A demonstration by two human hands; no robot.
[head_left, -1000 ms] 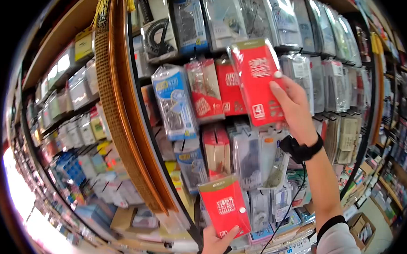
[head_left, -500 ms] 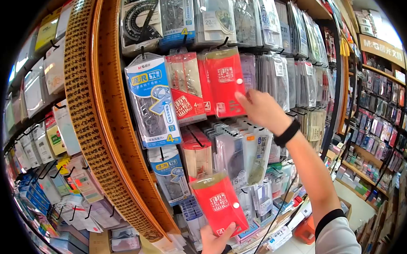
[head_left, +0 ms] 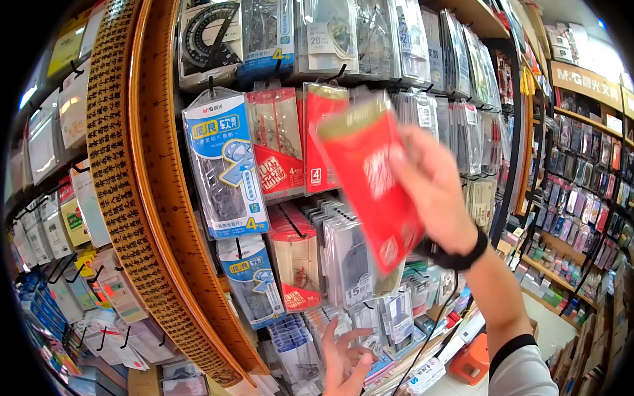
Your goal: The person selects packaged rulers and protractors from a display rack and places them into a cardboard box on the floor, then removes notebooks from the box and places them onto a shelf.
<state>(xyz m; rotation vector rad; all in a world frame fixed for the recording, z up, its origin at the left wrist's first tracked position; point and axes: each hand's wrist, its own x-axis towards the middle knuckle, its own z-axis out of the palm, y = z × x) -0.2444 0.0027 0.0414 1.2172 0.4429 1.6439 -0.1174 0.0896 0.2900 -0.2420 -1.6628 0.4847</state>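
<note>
With the middle of the view as the clock's centre, the person's right hand (head_left: 435, 187) is at three o'clock, pinching a red packet (head_left: 376, 189) by its right side, the thumb over its front. The packet, a little right of centre, leans with its gold top toward eleven o'clock and its lower end toward five; motion blurs it, so its print cannot be read. The left hand (head_left: 345, 371) is at six o'clock, its fingers spread and slightly curled, below the hanging goods. A black wristband (head_left: 467, 257) circles the right wrist. Just beside the held packet's upper left, at twelve, hangs a second red pack (head_left: 322, 145). Left of that hang a red-and-clear pack (head_left: 277, 143) at eleven and a blue ruler pack (head_left: 225, 166) at ten. A lower blue pack (head_left: 251, 280) hangs at eight. A long wooden strip (head_left: 161, 224) runs down past nine, and an orange container (head_left: 471, 360) sits between four and five.
</note>
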